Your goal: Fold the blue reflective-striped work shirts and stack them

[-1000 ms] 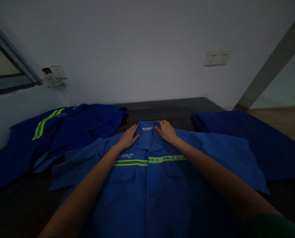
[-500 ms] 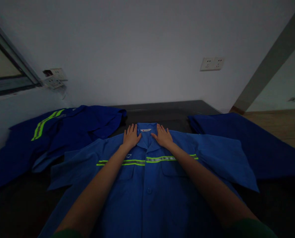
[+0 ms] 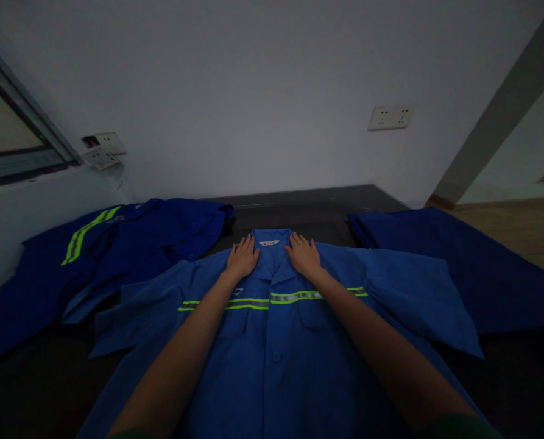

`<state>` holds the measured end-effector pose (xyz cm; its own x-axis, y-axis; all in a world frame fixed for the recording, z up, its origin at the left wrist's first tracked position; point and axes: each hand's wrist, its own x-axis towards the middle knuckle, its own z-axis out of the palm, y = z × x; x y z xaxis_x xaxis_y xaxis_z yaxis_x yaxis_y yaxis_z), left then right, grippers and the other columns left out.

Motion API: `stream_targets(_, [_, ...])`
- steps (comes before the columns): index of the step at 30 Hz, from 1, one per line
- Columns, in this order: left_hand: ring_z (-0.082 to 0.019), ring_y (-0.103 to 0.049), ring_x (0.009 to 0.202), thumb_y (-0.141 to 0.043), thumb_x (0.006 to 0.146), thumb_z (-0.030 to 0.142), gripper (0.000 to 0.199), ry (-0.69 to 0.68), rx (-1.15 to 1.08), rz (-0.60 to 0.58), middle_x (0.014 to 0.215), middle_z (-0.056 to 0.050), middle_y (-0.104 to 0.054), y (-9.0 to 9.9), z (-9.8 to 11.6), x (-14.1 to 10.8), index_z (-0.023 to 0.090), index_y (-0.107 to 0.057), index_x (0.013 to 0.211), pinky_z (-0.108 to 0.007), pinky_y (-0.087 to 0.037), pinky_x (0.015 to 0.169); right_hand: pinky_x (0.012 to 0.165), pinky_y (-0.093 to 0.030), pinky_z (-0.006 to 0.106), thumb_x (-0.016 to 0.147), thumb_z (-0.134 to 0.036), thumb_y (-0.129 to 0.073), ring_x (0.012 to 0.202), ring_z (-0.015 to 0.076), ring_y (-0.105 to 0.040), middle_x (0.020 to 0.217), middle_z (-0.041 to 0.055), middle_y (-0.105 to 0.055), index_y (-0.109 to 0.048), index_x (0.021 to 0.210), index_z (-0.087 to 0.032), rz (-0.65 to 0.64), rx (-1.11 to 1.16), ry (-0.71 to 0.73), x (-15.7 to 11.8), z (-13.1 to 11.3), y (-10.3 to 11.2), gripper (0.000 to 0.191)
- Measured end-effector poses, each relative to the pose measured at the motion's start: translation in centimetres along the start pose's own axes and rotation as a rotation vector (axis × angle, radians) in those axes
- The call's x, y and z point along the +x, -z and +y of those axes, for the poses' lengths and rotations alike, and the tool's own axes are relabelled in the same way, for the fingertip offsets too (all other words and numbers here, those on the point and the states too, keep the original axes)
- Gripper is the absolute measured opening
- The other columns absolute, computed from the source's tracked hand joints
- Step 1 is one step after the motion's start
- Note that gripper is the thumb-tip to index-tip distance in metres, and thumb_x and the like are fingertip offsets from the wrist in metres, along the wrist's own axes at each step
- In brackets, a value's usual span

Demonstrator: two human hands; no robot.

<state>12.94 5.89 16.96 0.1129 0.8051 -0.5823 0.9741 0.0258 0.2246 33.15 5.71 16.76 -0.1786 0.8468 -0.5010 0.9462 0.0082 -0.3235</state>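
Blue short-sleeved cloth work shirt (image 3: 278, 329): is spread front up on the smooth, dark-grey flat table (image 3: 367, 196), beneath both hands; its long axis is directed away from the body, with the neck end far and the lower end cut off by the view.
Rumpled dark-blue cloth garment with yellow-green striping (image 3: 148, 238): is laid just beside the left sleeve (image 3: 139, 311).
Flat dark-blue cloth piece (image 3: 440, 268): is laid just beside the right sleeve (image 3: 429, 286).
Open blue cloth collar (image 3: 272, 234): is flanked by the hands, neither being clearly nearer; from there the shirt is extended back toward the body.
Left bare hand (image 3: 243, 257): is laid flat on the collar's left side, fingers extended, nothing grasped.
Right bare hand (image 3: 305, 256): is laid likewise on the right side, unclenched.
Small white label (image 3: 268, 243): is seen inside the collar, between the hands.
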Motion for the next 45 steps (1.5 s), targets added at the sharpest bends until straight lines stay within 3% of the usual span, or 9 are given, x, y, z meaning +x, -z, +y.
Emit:
stream_targets(4, [-0.028,-0.02,0.145,-0.035,0.095,0.04,0.056,0.055,-0.075,-0.006,0.158,-0.007,-0.023,-0.2,-0.4,0.4,0.021,-0.032,0.148,-0.052,-0.014,0.117,0.114,-0.018,0.051,0.1,-0.037,-0.029,0.141,0.0271,-0.028,0.154,0.0101,-0.031,-0.037,0.146,-0.014,-0.019,0.013,-0.009,0.0,0.1,0.1,0.052])
stream_targets(11, [-0.031,-0.049,0.125,-0.042,0.093,0.041,0.048,0.188,-0.191,0.148,0.135,-0.015,-0.055,0.9,-1.5,3.5,0.017,-0.051,0.134,-0.044,-0.041,0.1,0.111,-0.028,0.042,0.099,-0.032,-0.034,0.134,0.0239,-0.04,0.144,0.0102,-0.048,-0.048,0.139,-0.015,0.084,0.098,-0.046,-0.2,-0.2,1.2,0.046])
stream_targets(16, [-0.024,-0.059,0.109,-0.051,0.09,0.04,0.03,0.193,-0.25,0.181,0.116,-0.009,-0.065,0.9,-2.4,5.1,0.023,-0.067,0.11,-0.032,-0.045,0.089,0.103,-0.038,0.031,0.098,-0.025,-0.036,0.12,0.0196,-0.053,0.131,0.0087,-0.06,-0.057,0.13,-0.017,0.122,0.175,-0.055,0.4,0.9,1.7,0.039])
stream_targets(20, [-0.02,-0.062,0.099,-0.056,0.088,0.041,0.025,0.188,-0.308,0.201,0.105,-0.004,-0.069,0.4,-3.0,5.2,0.026,-0.069,0.102,-0.026,-0.045,0.079,0.096,-0.042,0.029,0.095,-0.025,-0.044,0.115,0.0195,-0.056,0.123,0.0087,-0.063,-0.059,0.127,-0.019,0.14,0.226,-0.131,2.6,2.3,2.0,0.035])
stream_targets(26, [-0.017,-0.064,0.089,-0.047,0.093,0.04,0.023,0.156,-0.411,0.234,0.095,0.0,-0.071,0.2,-3.0,5.2,0.026,-0.065,0.097,-0.022,-0.044,0.072,0.086,-0.045,0.033,0.085,-0.047,-0.061,0.106,0.0232,-0.059,0.114,0.0096,-0.064,-0.07,0.105,-0.022,-0.017,0.203,-0.143,6.2,2.6,2.0,0.034])
stream_targets(33, [-0.018,-0.064,0.089,-0.038,0.097,0.035,0.026,0.175,-0.456,0.249,0.091,-0.004,-0.07,0.2,-2.6,5.6,0.022,-0.061,0.095,-0.025,-0.045,0.075,0.078,-0.044,0.028,0.092,-0.034,-0.051,0.095,0.0207,-0.062,0.107,0.0106,-0.068,-0.064,0.107,-0.017,-0.028,0.207,-0.157,7.2,1.9,1.9,0.026])
stream_targets(38, [-0.02,-0.064,0.088,-0.041,0.096,0.034,0.024,0.19,-0.456,0.224,0.089,-0.005,-0.07,0.1,-2.5,5.6,0.022,-0.061,0.091,-0.026,-0.045,0.075,0.08,-0.044,0.024,0.092,-0.024,-0.052,0.092,0.0159,-0.06,0.104,0.0072,-0.067,-0.06,0.115,-0.016,-0.036,0.285,0.153,8.1,2.8,3.0,0.026])
stream_targets(41, [-0.019,-0.064,0.091,-0.041,0.096,0.034,0.023,0.176,-0.464,0.226,0.094,-0.004,-0.07,0.1,-2.5,5.5,0.023,-0.061,0.092,-0.026,-0.044,0.076,0.086,-0.042,0.024,0.093,-0.018,-0.048,0.096,0.0155,-0.059,0.104,0.0077,-0.067,-0.066,0.106,-0.015,-0.181,0.224,0.404,9.1,3.6,3.7,0.023])
stream_targets(45, [-0.02,-0.064,0.089,-0.042,0.096,0.034,0.024,0.177,-0.462,0.227,0.094,-0.004,-0.071,0.1,-2.5,5.4,0.023,-0.062,0.092,-0.026,-0.043,0.075,0.082,-0.043,0.025,0.092,-0.023,-0.052,0.091,0.0184,-0.061,0.103,0.0117,-0.065,-0.07,0.1,-0.014,-0.345,-0.009,0.535,10.0,4.0,4.6,0.021])
